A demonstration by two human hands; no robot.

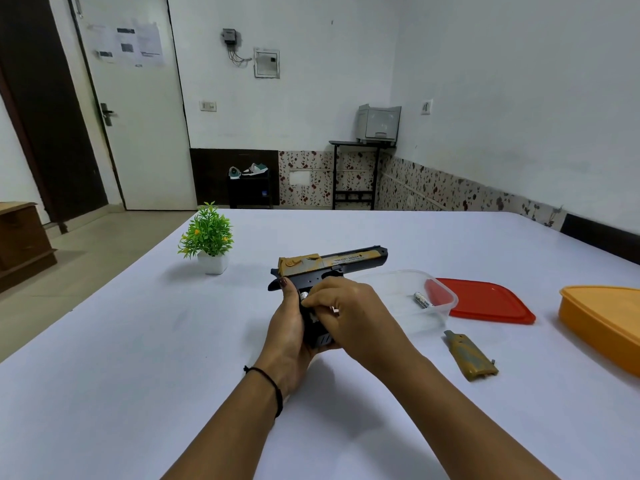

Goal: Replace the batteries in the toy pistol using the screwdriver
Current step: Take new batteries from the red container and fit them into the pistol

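Two hands on the job, both held above the table. Left hand wraps the butt of the toy pistol from underneath, thumb up the back, firm closed hold. Right hand has fingers curled in at the open side of the grip and seems to pinch the seated cell, only its silver end showing. Pistol is held clear of the table, muzzle pointing right. My read: hollow plastic, light and stiff, smooth finish so a bit slippery; hold it by the grip frame as now, not by the slide. Compartment contacts likely the weak spot, so no forcing the cell. Just right, the tan grip cover lies loose on the table. Beyond it, a clear tub with a spare cell inside; label too small to read. Red lid behind the tub, orange box at the far right. No screwdriver in view. Slide lettering looks like "DESERT EAGLE"; smaller line under it unreadable. Farthest, a potted plant.
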